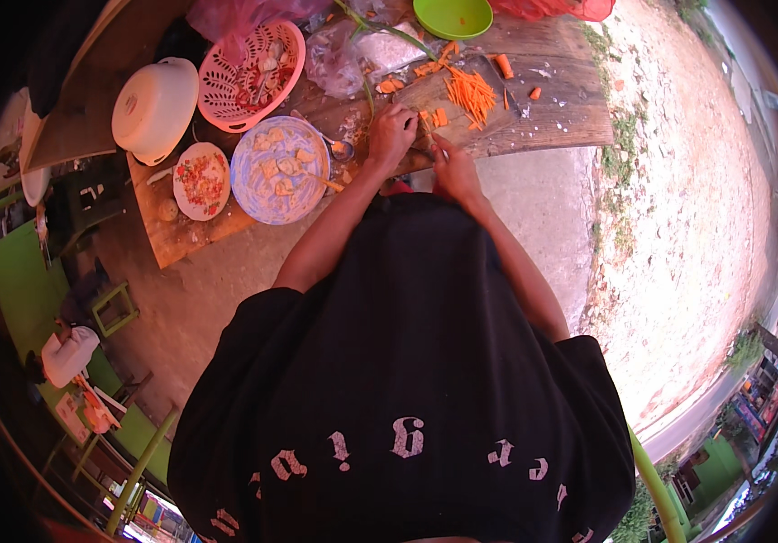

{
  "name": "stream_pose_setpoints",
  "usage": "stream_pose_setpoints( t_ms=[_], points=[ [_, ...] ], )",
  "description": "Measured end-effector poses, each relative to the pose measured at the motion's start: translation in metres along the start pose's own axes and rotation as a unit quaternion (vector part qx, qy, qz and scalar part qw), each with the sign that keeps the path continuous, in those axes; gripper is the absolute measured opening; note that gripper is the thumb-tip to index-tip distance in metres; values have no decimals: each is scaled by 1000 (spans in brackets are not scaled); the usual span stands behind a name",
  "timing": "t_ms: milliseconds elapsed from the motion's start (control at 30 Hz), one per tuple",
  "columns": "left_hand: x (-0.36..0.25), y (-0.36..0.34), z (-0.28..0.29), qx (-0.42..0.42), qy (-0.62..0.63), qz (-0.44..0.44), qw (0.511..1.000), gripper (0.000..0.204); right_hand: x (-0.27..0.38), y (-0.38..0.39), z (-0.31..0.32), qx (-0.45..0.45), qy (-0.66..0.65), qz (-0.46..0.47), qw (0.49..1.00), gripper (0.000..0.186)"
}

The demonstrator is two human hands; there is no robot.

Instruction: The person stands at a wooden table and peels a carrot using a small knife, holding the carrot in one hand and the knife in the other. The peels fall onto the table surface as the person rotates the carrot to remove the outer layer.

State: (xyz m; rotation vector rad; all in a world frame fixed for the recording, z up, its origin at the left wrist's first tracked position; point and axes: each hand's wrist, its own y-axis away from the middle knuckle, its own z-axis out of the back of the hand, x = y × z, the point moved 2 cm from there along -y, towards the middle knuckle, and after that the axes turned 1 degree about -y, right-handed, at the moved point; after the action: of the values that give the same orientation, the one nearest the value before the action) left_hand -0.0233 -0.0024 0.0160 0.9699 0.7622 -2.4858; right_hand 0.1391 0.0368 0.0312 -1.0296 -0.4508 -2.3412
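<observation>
My left hand [392, 134] rests at the near edge of the wooden table, its fingers curled down against carrot pieces [439, 118]. Close on its right, my right hand [454, 168] is closed around the handle of a knife [426, 128], whose narrow blade points away from me, beside the carrot. Just beyond lies a heap of carrot shreds [471, 96] on a dark cutting board [488, 71]. A carrot chunk [504, 66] and a smaller carrot end [535, 93] lie to the right of the shreds.
Left of my hands stand a blue-and-white bowl [246, 185] with pale chunks and a spoon, a plate of chopped red bits [200, 181], a pink colander [210, 86] and a cream basin [149, 109]. A green bowl [453, 18] and plastic bags [336, 56] lie farther back.
</observation>
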Motion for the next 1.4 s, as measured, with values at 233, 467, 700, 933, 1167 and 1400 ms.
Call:
stream_pose_setpoints(
  t_ms=[233, 467, 700, 933, 1167, 1400],
  points=[
    [4, 2, -1, 9, 46, 13, 999, 5, 7, -11, -2, 9, -15, -20, 1000, 31],
    [-1, 2, 4, 11, 20, -4, 1000, 6, 10, -6, -1, -2, -36, -9, 999, 31],
    [-1, 3, 8, 26, 38, -10, 999, 6, 7, -13, -8, -1, -16, -14, 1000, 31],
    [2, 4, 7, 22, 23, -19, 999, 7, 12, -8, -5, 1, -35, -23, 999, 31],
    [3, 5, 9, 16, 53, 8, 998, 5, 8, -14, -8, -1, -34, -1, 999, 31],
    [0, 5, 12, 5, 40, 22, 999, 6, 10, -10, -5, -8, -55, 9, 998, 32]
  ],
)
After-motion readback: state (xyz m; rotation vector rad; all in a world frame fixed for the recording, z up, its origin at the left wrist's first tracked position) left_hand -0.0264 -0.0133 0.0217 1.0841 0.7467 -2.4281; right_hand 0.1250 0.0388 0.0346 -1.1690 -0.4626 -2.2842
